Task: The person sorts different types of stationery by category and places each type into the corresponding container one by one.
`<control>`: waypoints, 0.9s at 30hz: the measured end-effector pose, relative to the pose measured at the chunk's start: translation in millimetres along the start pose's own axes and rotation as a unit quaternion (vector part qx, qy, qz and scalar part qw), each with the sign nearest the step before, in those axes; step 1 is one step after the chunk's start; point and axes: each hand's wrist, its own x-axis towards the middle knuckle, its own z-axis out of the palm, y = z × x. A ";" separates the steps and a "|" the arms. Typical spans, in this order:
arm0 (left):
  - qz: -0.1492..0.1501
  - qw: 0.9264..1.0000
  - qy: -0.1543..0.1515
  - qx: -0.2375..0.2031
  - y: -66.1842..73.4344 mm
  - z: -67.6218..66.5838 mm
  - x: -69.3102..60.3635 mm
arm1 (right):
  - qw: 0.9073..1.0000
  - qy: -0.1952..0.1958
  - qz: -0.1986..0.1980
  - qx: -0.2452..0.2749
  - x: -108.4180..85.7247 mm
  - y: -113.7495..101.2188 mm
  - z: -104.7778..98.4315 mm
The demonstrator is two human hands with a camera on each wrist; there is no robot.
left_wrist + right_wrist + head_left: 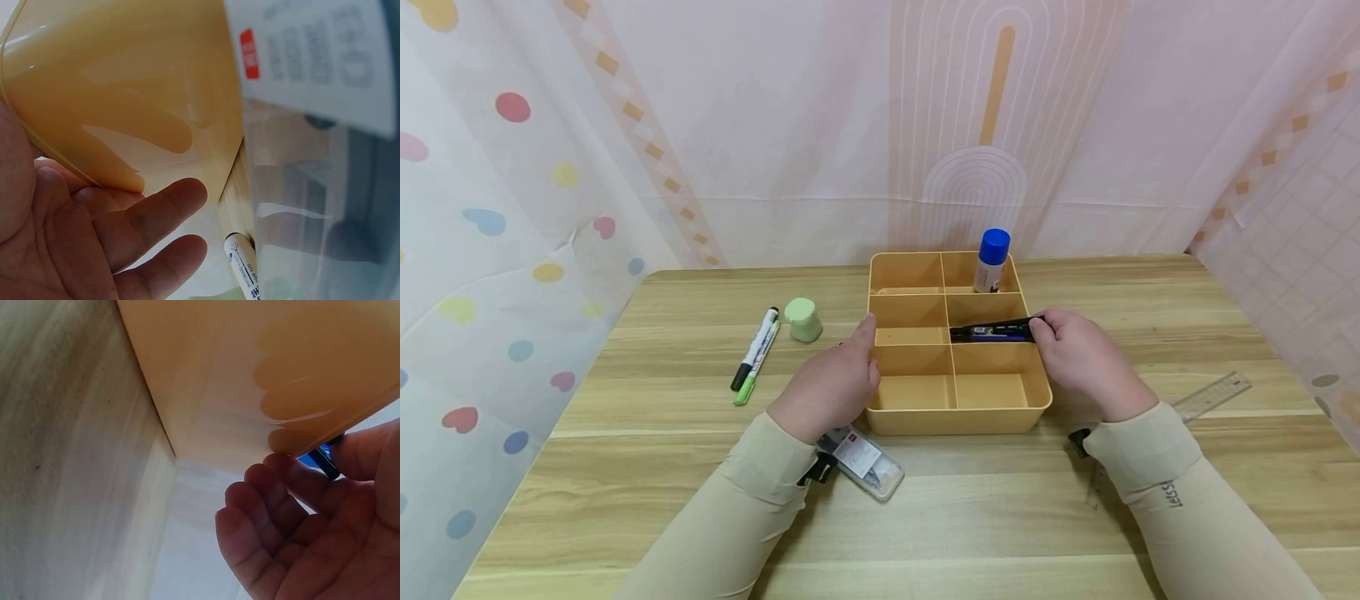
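A yellow-orange organizer box with several compartments stands on the table. Dark pens lie in its right middle compartment, their ends at the right rim. My right hand pinches those ends between thumb and forefinger; in the right wrist view the hand has its other fingers bent by the box wall. At the box's left side, my left hand touches the rim with its thumb side; the left wrist view shows that hand with fingers extended beside the wall. A blue-capped glue stick stands in the back right compartment.
Left of the box lie a black-capped marker and a green pen, beside a small green object. A clear case lies near the left wrist. A transparent ruler lies partly under the right forearm. A patterned curtain hangs behind.
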 end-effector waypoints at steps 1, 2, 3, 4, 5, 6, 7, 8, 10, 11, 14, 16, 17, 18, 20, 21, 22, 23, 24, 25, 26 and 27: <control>-0.001 1.000 0.000 0.000 0.0 0.0 0.0 | 1.000 -0.006 0.001 -0.001 0.0 0.2 0.0; -0.002 1.000 -0.001 -0.001 0.0 0.1 0.0 | 1.000 -0.012 0.002 -0.003 0.1 0.2 0.1; -0.003 1.000 -0.002 -0.002 -0.1 0.2 0.0 | 1.000 -0.017 0.004 -0.003 0.2 0.2 0.2; -0.004 1.000 -0.003 -0.003 -0.1 0.3 0.0 | 1.000 -0.023 0.005 -0.005 0.1 0.0 0.2; -0.005 1.000 -0.005 -0.004 -0.2 0.4 0.0 | 1.000 -0.027 0.006 -0.007 0.0 -0.1 0.2; -0.006 1.000 -0.006 -0.003 0.0 0.4 0.0 | 0.999 -0.030 0.006 -0.009 -0.1 -0.3 0.2; -0.007 1.000 -0.006 -0.003 0.0 0.4 0.0 | 0.999 -0.033 0.006 -0.010 -0.3 -0.3 0.2; -0.008 1.000 -0.007 -0.003 0.1 0.3 -0.1 | 0.999 -0.034 0.006 -0.010 -0.2 -0.8 0.2; -0.009 1.000 -0.009 -0.002 0.5 0.0 -0.2 | 0.999 -0.034 0.006 -0.009 -0.8 -1.3 0.0; -0.010 1.000 -0.010 -0.002 0.9 -0.1 -0.2 | 0.999 -0.034 0.006 -0.007 -1.2 -1.3 -0.2; -0.011 1.000 -0.012 -0.004 1.7 -0.1 -0.3 | 1.000 -0.030 0.003 -0.005 -2.7 -1.3 -1.0; -0.011 1.000 -0.013 -0.004 1.3 0.4 0.4 | 1.000 -0.025 0.000 -0.003 -3.4 -0.9 -1.8; -0.010 1.000 -0.013 -0.005 1.1 0.7 1.0 | 1.000 -0.023 -0.001 -0.004 -3.5 -0.7 -2.5; -0.010 1.000 -0.013 -0.004 1.1 0.9 1.4 | 1.000 -0.021 -0.002 -0.005 -3.4 0.0 -3.3; -0.009 1.000 -0.012 -0.004 1.0 1.5 2.2 | 1.000 -0.014 -0.004 -0.004 -3.3 1.1 -5.4; -0.009 1.000 -0.012 -0.005 0.9 1.8 2.7 | 1.000 -0.010 -0.005 -0.004 -3.2 1.8 -6.8; -0.009 1.000 -0.012 -0.005 1.0 1.9 3.0 | 1.000 -0.006 -0.006 -0.004 -3.1 2.8 -8.2; -0.010 1.000 -0.013 -0.006 1.4 2.0 2.9 | 1.000 -0.002 -0.006 -0.004 -3.2 3.9 -9.9; -0.010 1.000 -0.013 -0.007 1.8 2.1 2.8 | 1.000 0.003 -0.007 -0.002 -3.6 5.0 -11.6; -0.011 1.000 -0.014 -0.009 1.8 2.4 3.1 | 1.000 0.007 -0.007 0.000 -4.2 5.9 -13.5; -0.012 1.000 -0.015 -0.011 1.8 2.5 3.2 | 1.000 0.010 -0.007 0.002 -4.6 7.2 -15.3; -0.012 1.000 -0.016 -0.012 1.9 2.7 3.3 | 1.000 0.014 -0.006 0.003 -5.4 8.6 -17.2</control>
